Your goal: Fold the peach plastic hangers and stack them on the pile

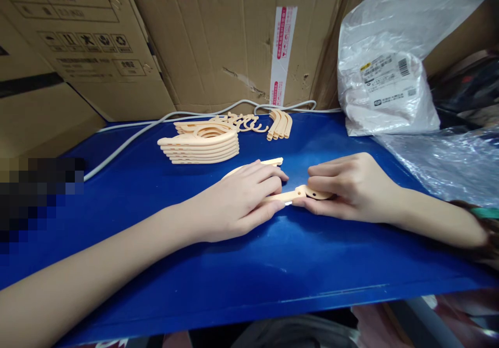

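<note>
My left hand (249, 194) is closed around a cream plastic hanger frame (286, 197), its thumb along the near bar. Part of the frame shows beyond the fingers; the rest lies hidden under the palm. My right hand (346, 187) pinches a short cream hanger arm (318, 194) with a dark hole in it. The end of that arm meets the end of the frame between the two hands. Whether they are locked together I cannot tell. Farther back lies a stack of cream hanger frames (202, 147). Behind it are loose hanger hooks (249, 123) and several curved hanger arms (279, 125).
A blue table (163, 275) lies beneath everything. Cardboard boxes (218, 51) wall off the back and left. A white cable (128, 150) runs along the rear. At the back right stands a labelled plastic bag (385, 88), with clear plastic wrap (448, 160) nearer.
</note>
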### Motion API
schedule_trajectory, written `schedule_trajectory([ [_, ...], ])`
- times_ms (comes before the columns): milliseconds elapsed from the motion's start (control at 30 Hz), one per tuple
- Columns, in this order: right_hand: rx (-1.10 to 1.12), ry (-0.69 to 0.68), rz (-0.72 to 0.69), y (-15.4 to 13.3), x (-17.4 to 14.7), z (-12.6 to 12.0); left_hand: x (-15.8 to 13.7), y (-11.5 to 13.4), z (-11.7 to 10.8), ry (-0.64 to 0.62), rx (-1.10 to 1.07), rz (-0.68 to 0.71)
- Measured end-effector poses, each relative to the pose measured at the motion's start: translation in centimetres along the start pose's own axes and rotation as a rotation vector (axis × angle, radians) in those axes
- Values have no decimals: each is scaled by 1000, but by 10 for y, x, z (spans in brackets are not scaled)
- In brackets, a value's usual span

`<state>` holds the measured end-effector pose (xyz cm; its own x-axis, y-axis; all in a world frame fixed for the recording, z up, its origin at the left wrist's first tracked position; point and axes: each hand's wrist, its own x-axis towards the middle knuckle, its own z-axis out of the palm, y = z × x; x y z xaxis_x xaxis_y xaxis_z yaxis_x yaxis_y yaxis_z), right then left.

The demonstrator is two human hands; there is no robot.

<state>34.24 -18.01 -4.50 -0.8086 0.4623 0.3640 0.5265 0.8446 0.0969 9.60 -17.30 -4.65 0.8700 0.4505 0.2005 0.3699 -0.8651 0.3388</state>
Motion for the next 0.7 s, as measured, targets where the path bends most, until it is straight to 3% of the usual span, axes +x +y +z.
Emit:
schedule_trajectory([
  [433, 4, 15, -47, -3, 1, -2, -1, -5, -5, 133, -202, -144],
  [700, 4, 37, -104, -3, 1, -3, -6, -16, -10, 191, -114, -157],
])
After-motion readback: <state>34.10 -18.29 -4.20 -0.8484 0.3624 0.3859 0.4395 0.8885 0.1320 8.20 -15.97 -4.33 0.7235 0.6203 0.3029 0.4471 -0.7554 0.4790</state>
